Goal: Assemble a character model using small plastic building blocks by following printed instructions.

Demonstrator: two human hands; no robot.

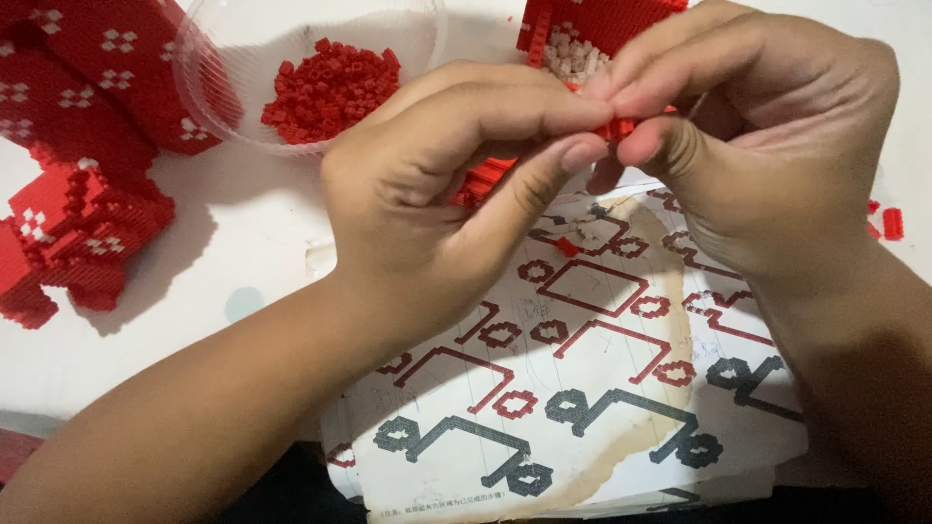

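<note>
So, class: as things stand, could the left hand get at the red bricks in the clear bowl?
Probably yes. The clear bowl is open-topped, the red bricks lie exposed just beyond the left hand, nothing lies between. But its fingertips pinch a small red piece with the right hand.
</note>
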